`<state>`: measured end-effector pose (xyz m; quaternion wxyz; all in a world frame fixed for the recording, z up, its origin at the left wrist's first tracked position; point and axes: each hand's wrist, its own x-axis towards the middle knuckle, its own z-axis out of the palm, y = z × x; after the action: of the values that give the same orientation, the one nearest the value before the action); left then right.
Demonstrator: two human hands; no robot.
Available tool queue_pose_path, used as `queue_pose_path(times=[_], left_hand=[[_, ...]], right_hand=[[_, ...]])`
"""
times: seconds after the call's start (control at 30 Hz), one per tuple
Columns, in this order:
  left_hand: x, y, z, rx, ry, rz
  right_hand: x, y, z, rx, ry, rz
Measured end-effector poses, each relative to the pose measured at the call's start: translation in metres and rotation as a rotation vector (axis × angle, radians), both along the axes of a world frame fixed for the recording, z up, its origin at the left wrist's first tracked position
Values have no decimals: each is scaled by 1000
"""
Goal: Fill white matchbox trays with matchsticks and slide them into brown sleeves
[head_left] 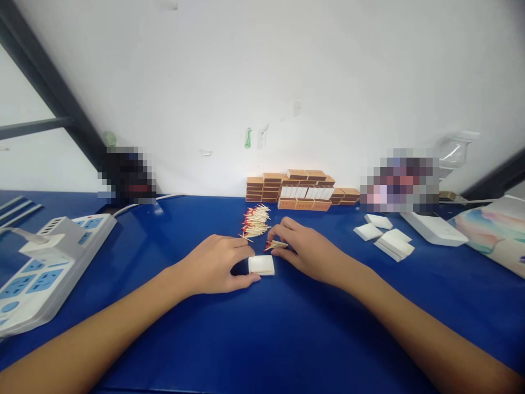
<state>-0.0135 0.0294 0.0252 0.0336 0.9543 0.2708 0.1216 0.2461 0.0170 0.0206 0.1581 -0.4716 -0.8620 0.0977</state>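
A small white matchbox tray (pixel 262 265) lies on the blue table. My left hand (pixel 219 264) curls around its left end, thumb at the near edge and fingers on the far side. Just beyond it, my right hand (pixel 305 246) has a few red-tipped matches (pixel 276 244) between its thumb and fingers, close to the table. A loose pile of matches (pixel 256 221) lies behind both hands, heads mostly to the left. One thin stick seems to lie in the tray; its inside is hard to make out.
Brown matchboxes (pixel 304 204) are stacked against the wall, with white pieces standing among them. Several white trays (pixel 394 244) lie at the right, near a white flat box (pixel 435 229). A power strip (pixel 61 273) with a plug sits on the left. Two blurred patches flank the back.
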Motion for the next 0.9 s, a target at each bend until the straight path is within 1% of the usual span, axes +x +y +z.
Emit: queue_pose_path(times=[0.07,0.23,0.4,0.5,0.63,0.8,0.9], left_hand=[[0,0,-1,3,-1,-1],[0,0,-1,8,2,-1],[-1,0,-2,6,-7,-4],[-1,0,-2,8,-8,-1],[0,-1,-2,14,-17,-16],[1,-1,-3,25,-16,-15],[1,-1,-3,27,-15,-13]], right_hand=[[-3,0,-2,3,12,27],[-6,2,-8,33,24,19],[2,3,-2,22,6,-42],[6,2,2,-24,4,-72],[6,-2,2,-91,11,-74],[6,-1,1,-57,-5,-89],[5,1,0,-81,12,-83]])
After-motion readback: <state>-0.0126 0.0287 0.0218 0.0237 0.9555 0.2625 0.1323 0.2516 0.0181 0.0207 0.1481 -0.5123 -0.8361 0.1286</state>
